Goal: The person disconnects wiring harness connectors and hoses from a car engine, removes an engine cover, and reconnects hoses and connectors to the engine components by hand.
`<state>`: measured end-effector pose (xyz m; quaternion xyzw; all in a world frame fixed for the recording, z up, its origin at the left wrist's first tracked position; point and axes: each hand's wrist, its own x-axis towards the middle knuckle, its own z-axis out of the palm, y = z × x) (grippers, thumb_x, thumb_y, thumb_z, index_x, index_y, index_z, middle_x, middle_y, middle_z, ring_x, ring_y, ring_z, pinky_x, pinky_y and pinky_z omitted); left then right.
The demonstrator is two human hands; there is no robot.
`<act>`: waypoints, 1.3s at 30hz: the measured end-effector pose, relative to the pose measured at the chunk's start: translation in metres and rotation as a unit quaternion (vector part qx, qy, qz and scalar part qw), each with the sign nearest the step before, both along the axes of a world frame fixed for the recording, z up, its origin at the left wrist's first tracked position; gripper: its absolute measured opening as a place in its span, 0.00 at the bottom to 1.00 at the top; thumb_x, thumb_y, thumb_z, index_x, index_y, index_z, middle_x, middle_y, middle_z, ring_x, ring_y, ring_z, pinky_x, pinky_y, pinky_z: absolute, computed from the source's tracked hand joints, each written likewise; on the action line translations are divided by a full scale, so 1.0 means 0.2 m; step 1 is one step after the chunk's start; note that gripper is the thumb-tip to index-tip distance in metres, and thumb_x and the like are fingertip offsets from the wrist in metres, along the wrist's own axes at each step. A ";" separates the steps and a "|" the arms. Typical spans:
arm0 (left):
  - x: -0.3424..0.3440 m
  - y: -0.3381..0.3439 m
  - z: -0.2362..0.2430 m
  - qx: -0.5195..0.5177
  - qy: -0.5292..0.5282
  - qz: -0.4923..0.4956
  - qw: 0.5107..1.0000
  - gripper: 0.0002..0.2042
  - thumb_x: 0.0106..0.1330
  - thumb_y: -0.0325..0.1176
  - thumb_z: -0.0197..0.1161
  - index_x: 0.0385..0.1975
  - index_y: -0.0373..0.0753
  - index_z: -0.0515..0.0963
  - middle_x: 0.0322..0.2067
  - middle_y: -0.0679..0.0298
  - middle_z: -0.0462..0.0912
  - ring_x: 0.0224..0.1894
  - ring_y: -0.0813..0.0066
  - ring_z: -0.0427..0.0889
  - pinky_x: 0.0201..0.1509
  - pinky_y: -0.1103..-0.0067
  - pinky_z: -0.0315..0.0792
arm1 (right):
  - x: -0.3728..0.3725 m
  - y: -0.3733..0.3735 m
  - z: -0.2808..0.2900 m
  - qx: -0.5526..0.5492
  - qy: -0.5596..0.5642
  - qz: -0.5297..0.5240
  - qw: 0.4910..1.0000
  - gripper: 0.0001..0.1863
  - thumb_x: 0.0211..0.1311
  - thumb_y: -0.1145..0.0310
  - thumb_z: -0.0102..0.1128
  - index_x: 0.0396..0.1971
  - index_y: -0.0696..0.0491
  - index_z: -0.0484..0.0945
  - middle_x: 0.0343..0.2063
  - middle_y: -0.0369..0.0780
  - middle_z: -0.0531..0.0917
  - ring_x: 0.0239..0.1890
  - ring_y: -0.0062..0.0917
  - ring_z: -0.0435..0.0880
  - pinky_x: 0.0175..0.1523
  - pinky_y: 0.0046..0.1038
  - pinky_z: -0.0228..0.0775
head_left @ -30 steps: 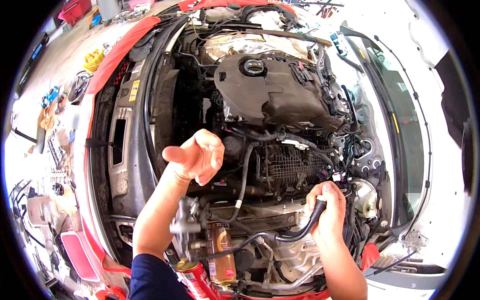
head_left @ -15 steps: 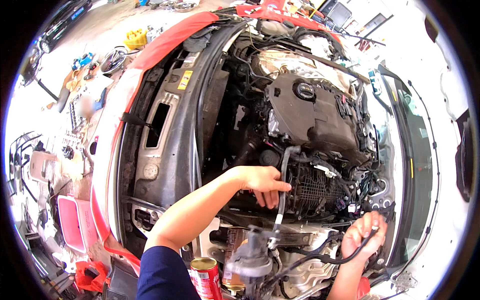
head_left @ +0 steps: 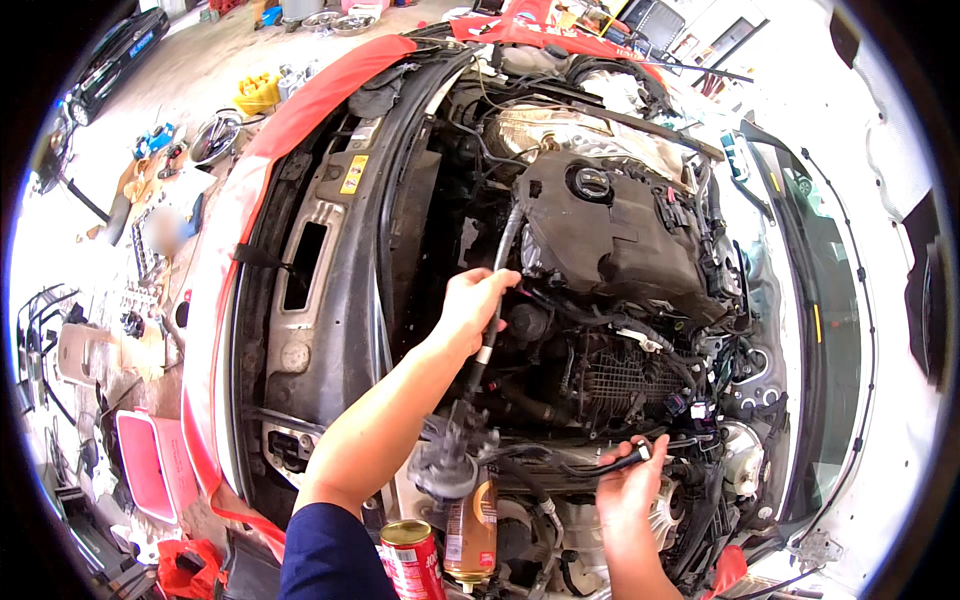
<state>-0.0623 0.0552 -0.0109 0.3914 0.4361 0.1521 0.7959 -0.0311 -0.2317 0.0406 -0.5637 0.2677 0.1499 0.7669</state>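
"Grey hose [head_left: 508,240] has swung beside the engine cover [head_left: 575,222]?"
"Yes, left hand [head_left: 474,308] is now wrapped around it. Right hand [head_left: 630,484], loosely curled, pinches the black hose [head_left: 630,460] near its end; so both are held."

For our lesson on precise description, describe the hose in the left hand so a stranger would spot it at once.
Find the big dark engine cover; just left and below is the left hand. The greyish hose runs steeply through its grip, a pale band beneath the hand. That steep line distinguishes it from the flatter black hose at the right hand.
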 end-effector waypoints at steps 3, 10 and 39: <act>0.00 0.03 -0.12 -0.018 0.004 0.044 0.999 0.13 0.56 0.38 0.70 0.28 0.35 0.76 0.18 0.71 0.67 0.15 0.81 0.66 0.15 0.82 0.63 | -0.11 0.09 0.00 -0.011 0.033 -0.028 0.999 0.26 0.68 0.41 0.48 0.27 0.51 0.71 0.20 0.34 0.73 0.25 0.22 0.69 0.33 0.28 0.63; 0.00 0.05 -0.17 0.006 0.043 0.093 0.995 0.13 0.55 0.39 0.70 0.23 0.37 0.76 0.20 0.69 0.71 0.20 0.79 0.69 0.20 0.79 0.65 | -0.13 0.09 -0.14 -0.001 -0.085 0.068 0.994 0.24 0.65 0.45 0.56 0.43 0.52 0.69 0.34 0.35 0.73 0.38 0.21 0.73 0.42 0.33 0.73; 0.10 0.16 -0.38 -0.020 0.028 0.072 0.997 0.17 0.57 0.30 0.71 0.44 0.38 0.75 0.25 0.68 0.75 0.23 0.81 0.71 0.18 0.85 0.64 | -0.12 -0.14 -0.24 -0.148 -0.128 0.103 0.975 0.12 0.74 0.60 0.46 0.42 0.54 0.68 0.33 0.36 0.76 0.32 0.20 0.78 0.34 0.28 0.80</act>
